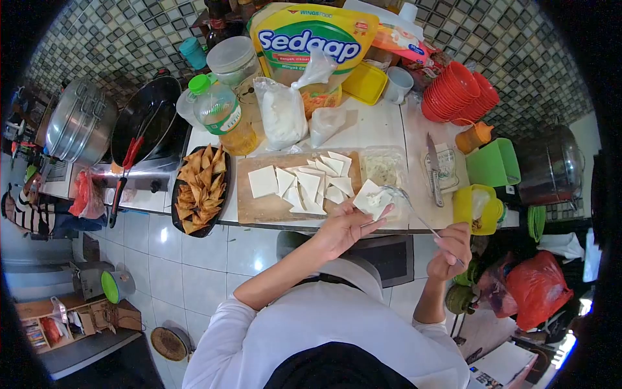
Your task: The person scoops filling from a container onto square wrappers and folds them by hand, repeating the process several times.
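Note:
My left hand (346, 232) holds up a white square pastry wrapper (369, 202) with a dab of pale filling on it. In my right hand (451, 249) is a metal spoon (421, 220), gripped by the handle, its head touching the filling on the wrapper. Behind my left hand lies a wooden cutting board (251, 211) spread with cut wrapper pieces (311, 183), several of them triangular. Just past the held wrapper stands a clear container (400, 159) of creamy pale filling. To the left, a black tray (221, 211) is heaped with brown folded triangular pastries (201, 178).
A knife (433, 168) lies at the right of the counter, near a yellow container (465, 206). An oil bottle (217, 111), a bag of white powder (282, 117) and red cups (450, 94) stand behind. A wok (142, 123) sits on the stove at left.

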A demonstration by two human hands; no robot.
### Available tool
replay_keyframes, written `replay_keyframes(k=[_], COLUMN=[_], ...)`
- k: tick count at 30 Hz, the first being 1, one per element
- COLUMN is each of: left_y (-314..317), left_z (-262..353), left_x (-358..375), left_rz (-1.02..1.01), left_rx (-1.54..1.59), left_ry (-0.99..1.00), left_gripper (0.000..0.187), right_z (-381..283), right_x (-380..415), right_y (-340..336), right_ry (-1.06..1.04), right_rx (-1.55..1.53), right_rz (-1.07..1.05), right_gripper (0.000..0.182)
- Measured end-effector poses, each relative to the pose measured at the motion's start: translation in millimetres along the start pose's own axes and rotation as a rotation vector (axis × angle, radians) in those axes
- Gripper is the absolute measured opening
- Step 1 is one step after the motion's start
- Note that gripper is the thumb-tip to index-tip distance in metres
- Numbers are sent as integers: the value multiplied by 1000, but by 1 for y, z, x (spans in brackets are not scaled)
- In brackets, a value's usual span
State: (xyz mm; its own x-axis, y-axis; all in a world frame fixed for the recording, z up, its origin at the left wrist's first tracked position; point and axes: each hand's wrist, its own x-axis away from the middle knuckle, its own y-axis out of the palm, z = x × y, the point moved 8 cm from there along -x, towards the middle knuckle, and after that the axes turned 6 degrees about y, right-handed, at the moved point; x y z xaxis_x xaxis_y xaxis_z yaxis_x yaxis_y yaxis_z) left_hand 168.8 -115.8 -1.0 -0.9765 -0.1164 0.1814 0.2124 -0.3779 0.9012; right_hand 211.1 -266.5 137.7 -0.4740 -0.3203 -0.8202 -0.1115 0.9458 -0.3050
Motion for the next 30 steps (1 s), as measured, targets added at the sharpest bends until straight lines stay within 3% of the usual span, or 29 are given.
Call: replay_keyframes(k=[3, 7, 10, 12, 13, 15, 16, 18, 21, 30], left_y=[-2, -4, -4, -7, -15, -20, -25, -31, -29, -30], left_z=[-1, 0, 1, 1, 5, 14, 26, 45, 67, 58], left_x=[-1, -1, 0, 0, 0, 1, 4, 10, 21, 24], left_rz=[15, 40, 52, 55, 54, 50, 93, 139, 165, 110], left_rx=[12, 42, 40, 35, 12, -14, -102, -194, -45, -4], left_ry=[-16, -6, 10, 27, 82, 131, 183, 237, 364, 289], left_gripper=[53, 54, 52, 51, 50, 50, 47, 45, 42, 44], right_z=[4, 11, 19, 43, 46, 71, 73, 77, 82, 81], right_x=[5, 9, 18, 32, 32, 34, 36, 41, 57, 63], right_y=[-3, -3, -11, -21, -21, -9, -8, 17, 34, 52], right_ry=[35, 92, 112, 340, 340, 633, 633, 628, 702, 674], right_rx=[-79, -127, -214, -280, -278, -14, -13, 219, 136, 112], right_rz=[47, 65, 194, 394, 398, 229, 235, -58, -124, -174], right_gripper=[37, 35, 31, 27, 27, 28, 28, 23, 18, 17])
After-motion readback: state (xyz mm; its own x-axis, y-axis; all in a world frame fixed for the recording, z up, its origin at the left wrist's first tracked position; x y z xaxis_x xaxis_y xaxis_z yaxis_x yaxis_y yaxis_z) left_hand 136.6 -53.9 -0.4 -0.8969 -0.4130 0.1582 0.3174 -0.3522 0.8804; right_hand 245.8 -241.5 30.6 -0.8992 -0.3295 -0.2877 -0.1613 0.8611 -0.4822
